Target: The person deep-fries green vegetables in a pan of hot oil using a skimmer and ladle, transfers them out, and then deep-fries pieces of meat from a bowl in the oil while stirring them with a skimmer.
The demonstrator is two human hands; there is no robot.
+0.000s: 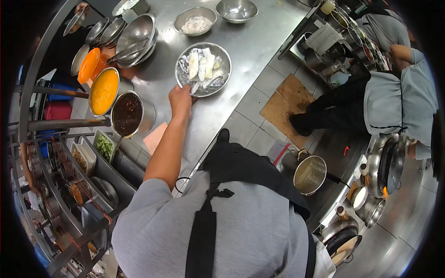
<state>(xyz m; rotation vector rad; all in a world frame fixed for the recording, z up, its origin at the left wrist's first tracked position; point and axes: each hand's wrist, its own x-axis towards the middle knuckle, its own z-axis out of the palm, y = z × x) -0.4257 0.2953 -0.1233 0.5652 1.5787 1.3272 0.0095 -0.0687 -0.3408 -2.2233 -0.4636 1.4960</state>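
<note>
My left hand (180,99) is closed on the near-left rim of a metal bowl (227,65) on the steel table. Inside lie several long pale pieces (202,65), dusted with white powder. A small light part shows by my thumb, and I cannot make out what it is. Beyond this bowl stand a metal bowl of whitish pieces (195,24) and another shiny metal bowl (237,10). To the left of my hand are a pot of dark sauce (127,114) and a container of yellow-orange liquid (104,91). My right hand is out of view.
Stacked metal bowls (135,39) and an orange lid-like disc (89,65) stand at the table's left. A rack holds chopped greens (105,145). On the right, a co-worker (384,99) stands near woks (393,162) and a flame. A pot (309,174) stands behind my right side.
</note>
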